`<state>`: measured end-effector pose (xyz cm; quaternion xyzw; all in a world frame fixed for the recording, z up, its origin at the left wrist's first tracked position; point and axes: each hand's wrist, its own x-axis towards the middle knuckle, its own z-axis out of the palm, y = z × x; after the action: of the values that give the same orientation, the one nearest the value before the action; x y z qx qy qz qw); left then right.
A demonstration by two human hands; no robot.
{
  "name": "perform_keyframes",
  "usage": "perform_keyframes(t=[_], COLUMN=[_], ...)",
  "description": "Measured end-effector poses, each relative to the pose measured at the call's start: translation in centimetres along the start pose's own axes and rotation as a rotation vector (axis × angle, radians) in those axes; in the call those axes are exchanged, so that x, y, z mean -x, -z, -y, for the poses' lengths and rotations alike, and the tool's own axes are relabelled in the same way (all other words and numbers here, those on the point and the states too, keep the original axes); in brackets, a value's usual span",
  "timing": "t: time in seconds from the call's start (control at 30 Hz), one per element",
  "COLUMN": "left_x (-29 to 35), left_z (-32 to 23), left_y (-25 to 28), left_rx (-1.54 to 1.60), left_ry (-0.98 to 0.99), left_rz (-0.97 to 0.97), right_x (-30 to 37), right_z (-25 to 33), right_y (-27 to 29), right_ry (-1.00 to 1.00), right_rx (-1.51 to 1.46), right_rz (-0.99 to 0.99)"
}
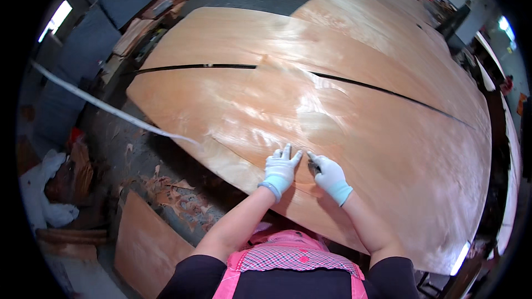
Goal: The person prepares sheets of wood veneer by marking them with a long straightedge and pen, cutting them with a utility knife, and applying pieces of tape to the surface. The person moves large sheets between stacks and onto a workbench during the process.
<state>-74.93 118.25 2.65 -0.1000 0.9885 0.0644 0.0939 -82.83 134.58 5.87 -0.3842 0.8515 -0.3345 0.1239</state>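
Observation:
A wide, thin sheet of orange-tan wood veneer (233, 105) lies in front of me. My left hand (281, 167), in a white glove with a pale blue cuff, rests on it near the close edge, fingers spread and palm down. Just to its right my right hand (329, 173), gloved the same way, is closed with its fingertips at the veneer. Something small and dark shows at those fingers, too little of it to name. Beyond the hands, a paler veneer patch (320, 127) lies on the surface.
A dark gap (377, 89) separates this veneer from another sheet (221, 33) farther off. A white strip (111, 105) crosses the left side. Veneer scraps (172, 196) litter the floor at left, near a leaning wooden board (147, 243). Grey panels (83, 50) stand far left.

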Motion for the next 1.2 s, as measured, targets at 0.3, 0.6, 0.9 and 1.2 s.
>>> perform_keyframes(t=[0.3,0.6,0.9,1.2], left_x=[0.3,0.4,-1.3,3.3], left_z=[7.7,16.6,10.8,30.9], left_y=[-3.8,1.0,9.7,1.3], left_rx=[1.277,1.985,1.483,1.418], left_ry=[0.602,1.097,0.486,0.913], left_rz=[-0.711,-0.253,-0.571,-0.870], right_x=[-0.3,0.0,0.8,0.6], right_z=[-0.2,-0.6,1.2,3.0], right_y=[-1.9,-3.6,-3.1,-4.4], right_ry=[0.073,0.017,-0.116,-0.172], right_rx=[0.294,0.246,0.228,0.273], right_rz=[0.252,0.122,0.124,0.047])
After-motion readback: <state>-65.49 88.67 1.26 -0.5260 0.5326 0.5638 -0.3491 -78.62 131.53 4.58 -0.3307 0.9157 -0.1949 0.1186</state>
